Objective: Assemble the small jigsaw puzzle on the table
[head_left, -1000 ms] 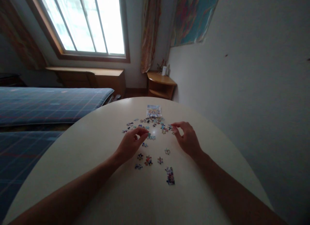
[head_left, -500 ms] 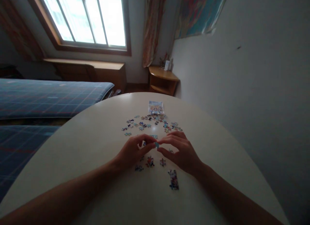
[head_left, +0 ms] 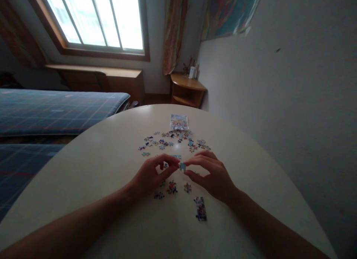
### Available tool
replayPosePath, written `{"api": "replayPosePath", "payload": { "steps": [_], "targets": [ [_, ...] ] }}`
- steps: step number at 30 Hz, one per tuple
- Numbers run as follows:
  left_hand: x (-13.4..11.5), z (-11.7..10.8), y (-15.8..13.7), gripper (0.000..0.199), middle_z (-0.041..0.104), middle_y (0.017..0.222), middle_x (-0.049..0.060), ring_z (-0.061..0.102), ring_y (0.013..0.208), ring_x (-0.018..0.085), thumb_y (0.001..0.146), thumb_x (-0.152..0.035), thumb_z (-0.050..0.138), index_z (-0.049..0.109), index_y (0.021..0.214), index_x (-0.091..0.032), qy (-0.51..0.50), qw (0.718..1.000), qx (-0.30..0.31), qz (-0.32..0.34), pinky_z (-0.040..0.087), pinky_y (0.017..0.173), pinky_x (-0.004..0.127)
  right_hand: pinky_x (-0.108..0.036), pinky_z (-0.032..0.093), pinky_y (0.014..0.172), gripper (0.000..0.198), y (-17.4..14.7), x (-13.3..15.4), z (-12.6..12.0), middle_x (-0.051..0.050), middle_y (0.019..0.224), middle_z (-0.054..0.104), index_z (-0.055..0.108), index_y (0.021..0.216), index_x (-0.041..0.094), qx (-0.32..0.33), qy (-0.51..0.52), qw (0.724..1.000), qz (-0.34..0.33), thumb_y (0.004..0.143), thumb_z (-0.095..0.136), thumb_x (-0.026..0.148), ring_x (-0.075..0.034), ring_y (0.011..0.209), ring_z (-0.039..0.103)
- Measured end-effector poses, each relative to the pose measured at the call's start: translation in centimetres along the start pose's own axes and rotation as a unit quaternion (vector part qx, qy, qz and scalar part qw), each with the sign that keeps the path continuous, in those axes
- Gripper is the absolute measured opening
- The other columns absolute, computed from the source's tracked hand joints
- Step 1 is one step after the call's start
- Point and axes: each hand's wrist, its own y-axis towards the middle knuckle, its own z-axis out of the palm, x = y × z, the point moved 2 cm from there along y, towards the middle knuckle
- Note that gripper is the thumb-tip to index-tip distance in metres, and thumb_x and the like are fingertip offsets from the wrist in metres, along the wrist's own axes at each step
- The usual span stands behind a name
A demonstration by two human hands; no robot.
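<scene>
A small light-blue jigsaw piece (head_left: 182, 166) is held up between my two hands over the table. The fingertips of my left hand (head_left: 152, 173) are pinched together at its left edge. At its right side, the index finger and thumb of my right hand (head_left: 210, 173) are against its edges. Closer to me lie a joined clump of jigsaw pieces (head_left: 172, 187), a single piece (head_left: 187, 187), some dark pieces (head_left: 159, 195) and a joined strip (head_left: 200, 209). Just beyond my fingers is a light-blue joined section (head_left: 176, 156), partly hidden.
Several loose jigsaw pieces (head_left: 163, 143) are spread across the middle of the round white table (head_left: 111, 166). Behind them lies a printed picture sheet (head_left: 179, 122). A plaid mattress (head_left: 61, 110) is at the left, and a wall (head_left: 295, 103) runs along the right.
The light-blue piece has turned so more of its face shows. My right hand has shifted slightly right, while my left hand is nearly still. The view has tilted a little.
</scene>
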Motion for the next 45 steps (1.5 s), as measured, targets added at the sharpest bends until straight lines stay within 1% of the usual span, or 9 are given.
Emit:
{"api": "replayPosePath", "payload": {
  "steps": [10,18,22,26,28,30,36,41,45],
  "targets": [
    [-0.2,0.0,-0.1,0.005,0.072,0.075,-0.004,0.059,0.064,0.009,0.085,-0.02,0.066,0.07,0.084,-0.021,0.001,1.0,0.004,0.003,0.041,0.06,0.021,-0.037,0.051,0.084,0.018,0.0,0.1,0.0,-0.001,0.089,0.076,0.07,0.101,0.024,0.01,-0.001,1.0,-0.004,0.084,0.074,0.028,-0.019,0.086,0.065],
    [-0.1,0.3,-0.2,0.003,0.068,0.075,-0.003,0.059,0.067,0.01,0.084,-0.02,0.065,0.065,0.086,-0.02,0.013,1.0,-0.002,0.003,0.043,0.063,0.022,-0.036,0.052,0.083,0.021,-0.2,0.2,0.6,0.0,0.091,0.076,0.068,0.11,0.026,0.031,0.017,0.999,-0.007,0.09,0.065,0.019,-0.018,0.086,0.065],
    [-0.1,0.5,-0.1,0.009,0.068,0.076,-0.002,0.06,0.069,0.012,0.083,-0.019,0.062,0.067,0.09,-0.021,0.042,0.999,-0.004,0.0,0.044,0.067,0.025,-0.037,0.051,0.086,0.021,-0.3,-0.3,0.9,-0.001,0.096,0.075,0.067,0.113,0.026,0.04,0.001,0.999,0.028,0.094,0.061,0.022,-0.018,0.09,0.064],
    [0.3,0.0,0.1,0.017,0.069,0.074,-0.002,0.061,0.066,0.013,0.083,-0.018,0.059,0.07,0.095,-0.022,0.088,0.995,-0.041,-0.036,0.046,0.066,0.025,-0.044,0.044,0.101,0.027,-0.5,-0.9,0.9,-0.006,0.113,0.072,0.063,0.121,0.023,0.097,-0.036,0.992,0.066,0.095,0.057,0.029,-0.022,0.11,0.06],
    [0.9,-0.5,0.2,0.018,0.07,0.076,-0.001,0.062,0.066,0.014,0.083,-0.021,0.06,0.071,0.098,-0.023,0.113,0.99,-0.068,-0.054,0.048,0.066,0.026,-0.048,0.038,0.108,0.038,-0.5,-0.9,0.9,-0.008,0.127,0.066,0.057,0.131,0.022,0.145,-0.05,0.986,0.067,0.095,0.054,0.033,-0.024,0.124,0.053],
    [1.6,-1.2,0.4,0.019,0.072,0.081,0.0,0.064,0.072,0.016,0.084,-0.024,0.062,0.072,0.1,-0.023,0.148,0.984,-0.089,-0.053,0.051,0.073,0.029,-0.049,0.032,0.113,0.048,-0.5,-0.8,0.9,-0.008,0.14,0.057,0.049,0.14,0.021,0.19,-0.056,0.978,0.069,0.096,0.05,0.039,-0.026,0.135,0.043],
    [3.4,-2.3,1.2,0.019,0.077,0.099,0.003,0.068,0.09,0.022,0.087,-0.028,0.063,0.075,0.102,-0.025,0.213,0.971,-0.08,-0.074,0.052,0.087,0.039,-0.053,0.024,0.116,0.066,-0.6,-0.6,1.0,-0.007,0.156,0.038,0.034,0.152,0.023,0.301,-0.073,0.948,0.074,0.096,0.041,0.058,-0.031,0.145,0.028],
    [3.8,-2.2,1.2,0.017,0.077,0.092,0.002,0.065,0.098,0.026,0.086,-0.028,0.067,0.076,0.099,-0.027,0.251,0.962,-0.065,-0.08,0.048,0.093,0.045,-0.056,0.02,0.117,0.071,-0.5,-0.5,0.9,-0.009,0.154,0.041,0.036,0.151,0.022,0.318,-0.08,0.941,0.081,0.094,0.04,0.064,-0.032,0.145,0.028],
    [3.9,-2.1,1.2,0.016,0.076,0.09,0.002,0.06,0.098,0.026,0.087,-0.029,0.068,0.077,0.1,-0.027,0.275,0.959,-0.041,-0.048,0.045,0.094,0.044,-0.056,0.021,0.116,0.071,-0.5,-0.4,0.8,-0.01,0.152,0.044,0.038,0.15,0.021,0.314,-0.079,0.943,0.078,0.093,0.041,0.064,-0.033,0.145,0.029]
  ]
}}
